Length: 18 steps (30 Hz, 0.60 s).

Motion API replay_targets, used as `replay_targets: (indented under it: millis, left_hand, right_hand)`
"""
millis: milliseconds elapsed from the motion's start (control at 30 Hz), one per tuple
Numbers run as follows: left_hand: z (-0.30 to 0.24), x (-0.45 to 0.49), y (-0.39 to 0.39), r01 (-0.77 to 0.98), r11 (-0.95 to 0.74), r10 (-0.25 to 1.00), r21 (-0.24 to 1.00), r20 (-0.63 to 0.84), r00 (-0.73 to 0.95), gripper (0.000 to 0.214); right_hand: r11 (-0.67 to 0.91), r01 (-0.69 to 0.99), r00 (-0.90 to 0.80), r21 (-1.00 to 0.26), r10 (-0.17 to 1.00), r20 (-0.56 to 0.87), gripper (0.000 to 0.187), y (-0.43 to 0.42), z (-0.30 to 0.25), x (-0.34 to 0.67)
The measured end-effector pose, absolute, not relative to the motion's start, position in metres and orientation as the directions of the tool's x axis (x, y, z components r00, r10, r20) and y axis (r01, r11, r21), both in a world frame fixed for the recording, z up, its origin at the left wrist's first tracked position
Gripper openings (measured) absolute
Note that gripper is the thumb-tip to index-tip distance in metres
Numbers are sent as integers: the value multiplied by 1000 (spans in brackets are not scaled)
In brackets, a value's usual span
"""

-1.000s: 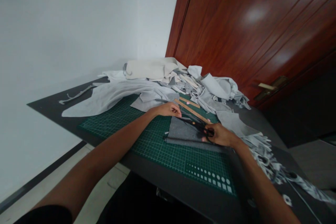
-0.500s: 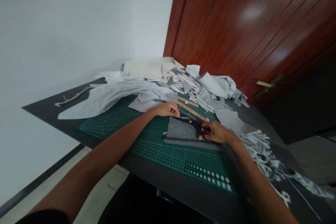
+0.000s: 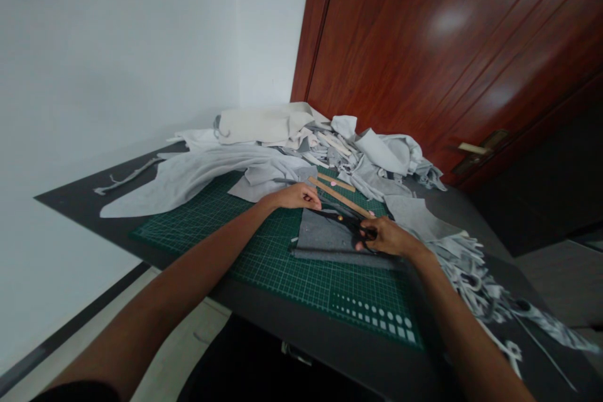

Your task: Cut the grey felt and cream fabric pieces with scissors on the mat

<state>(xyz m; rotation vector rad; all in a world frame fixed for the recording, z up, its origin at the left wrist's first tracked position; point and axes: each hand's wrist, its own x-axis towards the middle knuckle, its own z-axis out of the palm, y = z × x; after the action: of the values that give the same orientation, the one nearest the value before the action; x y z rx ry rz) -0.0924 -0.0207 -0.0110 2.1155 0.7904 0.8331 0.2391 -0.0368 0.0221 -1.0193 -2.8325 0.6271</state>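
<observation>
One view, head. Right hand [image 3: 389,239] was closed round the black scissors [image 3: 340,218], which lay over the far edge of the grey cloth [image 3: 323,232] on the green mat [image 3: 264,270]. Left hand [image 3: 299,196] was curled at their tips; hold unclear. Versus one second prior, little shifted; headway probably slight.

The door [image 3: 405,44] seems to be wood with a glossy varnish, and its handle [image 3: 473,149] looks like metal. The wall [image 3: 117,44] is smooth and rather matt. The desk [image 3: 264,308] has a matt surface; the mat [image 3: 282,270] looks like plastic. The grey cloth [image 3: 325,235] and the white cloth [image 3: 188,173] are matt. The sticks [image 3: 346,198] look wooden, and the scissors [image 3: 351,223] have a metallic screw [image 3: 340,218].
</observation>
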Motion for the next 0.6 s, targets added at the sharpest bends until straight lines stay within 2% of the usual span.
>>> replay_targets:
  millis: [433,600]
  left_hand:
    - [-14,-94,-17,275,-564,734,779,319,600,34]
    - [-14,-94,-16,273,-564,732,779,318,603,33]
  right_hand:
    - [709,593,-787,-380,610,-90,29,-35,24,234]
    - [671,617,-765,-410,633,-115,33,-37,25,230]
